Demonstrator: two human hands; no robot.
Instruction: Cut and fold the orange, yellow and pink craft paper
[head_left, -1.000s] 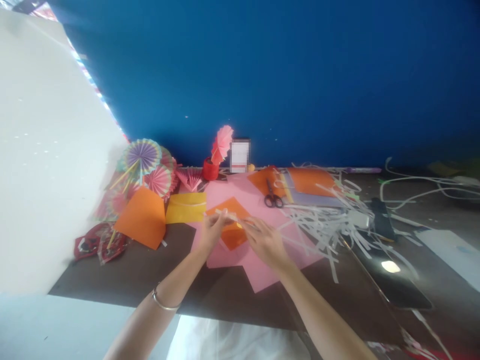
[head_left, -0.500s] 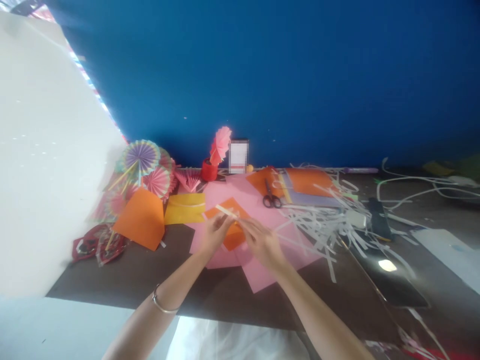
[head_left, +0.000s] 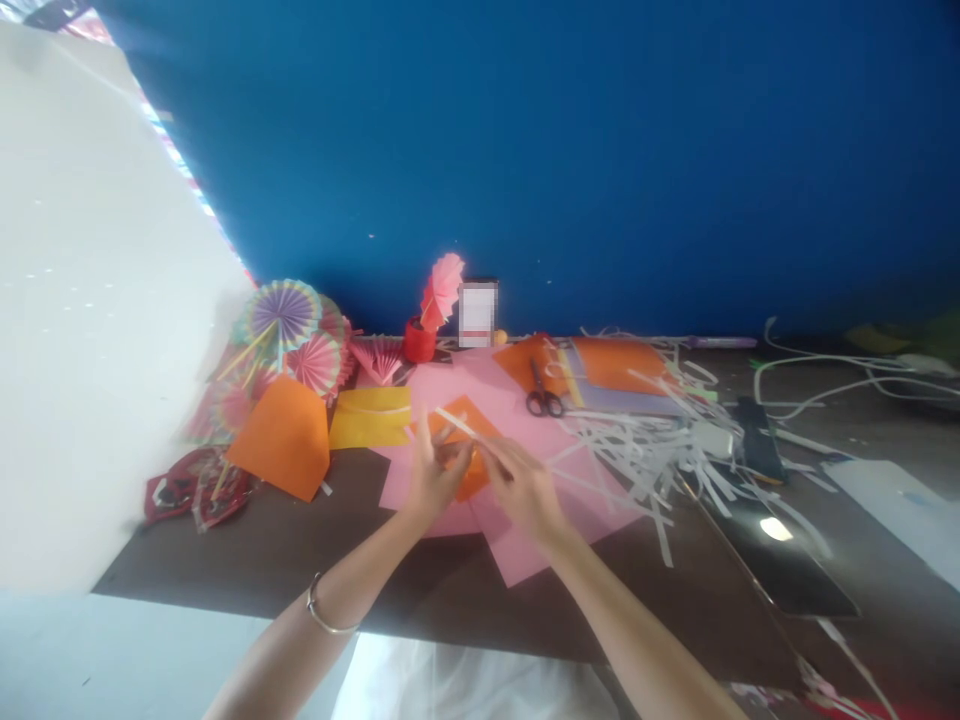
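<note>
A narrow white strip [head_left: 454, 421] slants above a square of orange paper [head_left: 474, 412], which lies on pink sheets [head_left: 517, 555]. My right hand [head_left: 526, 490] pinches the strip's lower right end between its fingers. Just left of it is my left hand [head_left: 433, 472], its index finger raised and its thumb apart, close to the strip; I see nothing held in it. Both hands partly cover the orange square.
Black scissors [head_left: 544, 400] lie behind on the right, near a tangle of white strips [head_left: 637, 445] and a phone [head_left: 780, 555]. Yellow paper [head_left: 369, 418], another orange sheet [head_left: 283, 440] and folded paper fans [head_left: 281, 315] are leftward. A red tape roll [head_left: 419, 341] stands near the blue wall.
My left hand has let go of the strip and spread its fingers, with the index finger lifting. My right hand keeps hold in nearly the same place.
</note>
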